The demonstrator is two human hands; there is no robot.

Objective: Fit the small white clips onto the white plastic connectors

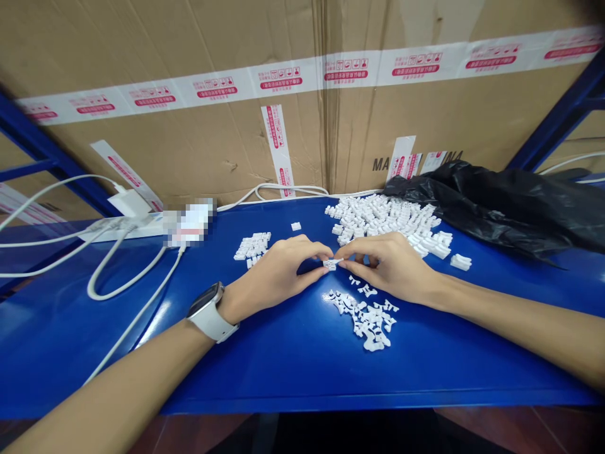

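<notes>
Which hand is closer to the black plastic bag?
Right. The right hand is in front of the black plastic bag, not touching it; the left hand is farther off, beyond the right hand.

Live count: 1 left hand [269, 277] | 1 right hand [390, 268] | 1 white plastic piece [331, 265] pinched | 3 white heaps [378, 221] at 9, 1, 5 o'clock
</notes>
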